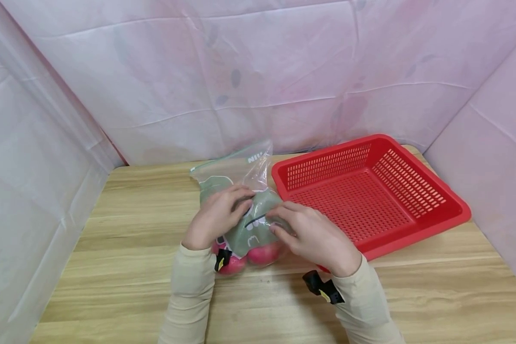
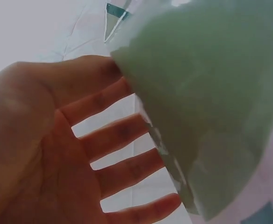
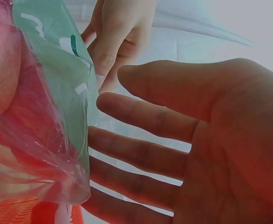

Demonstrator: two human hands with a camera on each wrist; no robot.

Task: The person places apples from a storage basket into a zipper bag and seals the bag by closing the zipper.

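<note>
A clear zip bag [image 1: 240, 246] with a green printed panel lies on the table, its zip edge pointing to the back. Round pink-red things [image 1: 264, 254] bulge inside its near end. On the left part of the bag rests my left hand [image 1: 217, 212]; in the left wrist view its spread fingers [image 2: 122, 133] reach the bag's edge. My right hand [image 1: 316, 234] is at the bag's right side, between it and the basket. Its fingers [image 3: 141, 151] are extended in the right wrist view, several tips right at the green film [image 3: 64, 70].
A red plastic basket [image 1: 430, 229] with perforated sides and floor stands to the right, close beside the bag. The wooden table [image 1: 129, 248] is bounded by pale pink cloth [image 1: 258, 62] at the back and sides. A small black camera sits on each wrist.
</note>
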